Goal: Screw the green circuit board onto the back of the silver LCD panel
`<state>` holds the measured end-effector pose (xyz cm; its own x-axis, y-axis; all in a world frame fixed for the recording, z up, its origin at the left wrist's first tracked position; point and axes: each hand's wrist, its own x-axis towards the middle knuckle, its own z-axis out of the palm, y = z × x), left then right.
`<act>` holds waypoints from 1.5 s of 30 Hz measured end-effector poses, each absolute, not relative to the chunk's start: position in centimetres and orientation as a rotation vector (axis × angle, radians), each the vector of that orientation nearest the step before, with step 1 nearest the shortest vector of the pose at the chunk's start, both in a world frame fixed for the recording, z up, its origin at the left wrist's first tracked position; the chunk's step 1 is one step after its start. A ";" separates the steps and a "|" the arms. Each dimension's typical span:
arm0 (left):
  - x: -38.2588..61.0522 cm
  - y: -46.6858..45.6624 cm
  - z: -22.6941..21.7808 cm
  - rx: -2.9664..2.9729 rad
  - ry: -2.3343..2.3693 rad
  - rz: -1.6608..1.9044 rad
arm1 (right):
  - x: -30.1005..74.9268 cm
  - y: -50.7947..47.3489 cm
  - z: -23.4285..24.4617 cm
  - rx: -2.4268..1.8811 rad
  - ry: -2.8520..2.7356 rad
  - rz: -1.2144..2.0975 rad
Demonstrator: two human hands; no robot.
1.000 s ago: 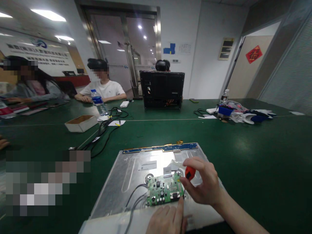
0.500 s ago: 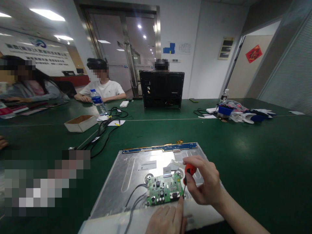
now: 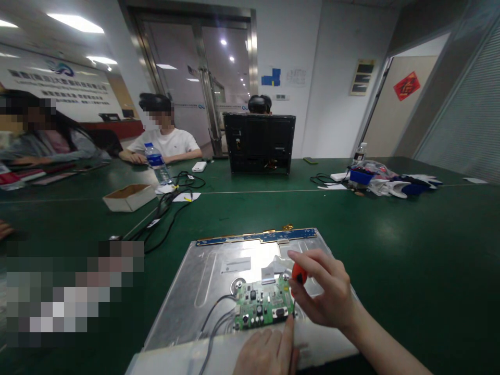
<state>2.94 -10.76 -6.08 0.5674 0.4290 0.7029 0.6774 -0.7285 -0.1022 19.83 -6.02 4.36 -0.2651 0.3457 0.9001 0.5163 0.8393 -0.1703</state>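
Note:
A silver metal back panel lies flat on the green table in front of me. A small green circuit board is mounted near its front edge, with grey wires running off to the left. My right hand is closed round a red-handled screwdriver held upright at the board's right edge. My left hand rests on the panel's front edge, its fingers flat and one finger pointing up beside the board's lower right corner.
A cardboard box, a water bottle and black cables lie at the left. A black monitor casing stands across the table with people seated behind. Gloves and a blue container sit at the far right.
My right hand's fingers have shifted on the screwdriver handle, covering more of the red top. The left hand and the panel have stayed put.

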 end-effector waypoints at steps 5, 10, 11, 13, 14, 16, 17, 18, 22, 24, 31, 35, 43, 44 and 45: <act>2.9 -10.8 -6.3 -2.456 -0.901 -0.943 | 19.8 -6.1 4.5 -0.565 -1.854 -0.137; 2.7 -10.9 -6.8 -2.491 -0.902 -0.903 | 20.0 -6.1 4.4 -0.611 -1.879 -0.164; 2.7 -10.9 -6.8 -2.494 -0.904 -0.898 | 20.0 -6.1 4.3 -0.628 -1.877 -0.180; 2.7 -10.8 -6.7 -2.481 -0.899 -0.918 | 20.0 -6.0 4.1 -0.650 -1.869 -0.211; 2.8 -10.8 -6.6 -2.471 -0.897 -0.932 | 20.0 -6.0 4.0 -0.654 -1.866 -0.226; 2.8 -10.7 -6.4 -2.455 -0.894 -0.950 | 20.0 -5.9 3.9 -0.664 -1.865 -0.245; 2.8 -10.7 -6.4 -2.454 -0.898 -0.948 | 20.0 -6.0 4.0 -0.666 -1.864 -0.251; 2.8 -10.7 -6.4 -2.460 -0.899 -0.942 | 19.9 -6.0 4.1 -0.664 -1.861 -0.254; 2.5 -10.7 -7.1 -2.495 -0.892 -0.898 | 19.9 -6.2 4.6 -0.634 -1.855 -0.208; 2.4 -10.7 -7.4 -2.498 -0.898 -0.880 | 19.9 -6.2 4.6 -0.608 -1.864 -0.178; 2.5 -10.9 -7.1 -2.485 -0.906 -0.887 | 19.8 -6.0 3.8 -0.632 -1.849 -0.143; 2.6 -10.9 -6.9 -2.492 -0.899 -0.891 | 19.8 -6.1 3.5 -0.665 -1.835 -0.142; 2.6 -10.7 -6.7 -2.488 -0.898 -0.903 | 19.9 -5.9 4.1 -0.590 -1.856 -0.080; 2.6 -10.7 -6.7 -2.489 -0.900 -0.900 | 19.9 -5.9 4.1 -0.585 -1.857 -0.078; 2.6 -10.8 -6.6 -2.489 -0.901 -0.898 | 19.9 -5.9 4.1 -0.581 -1.858 -0.083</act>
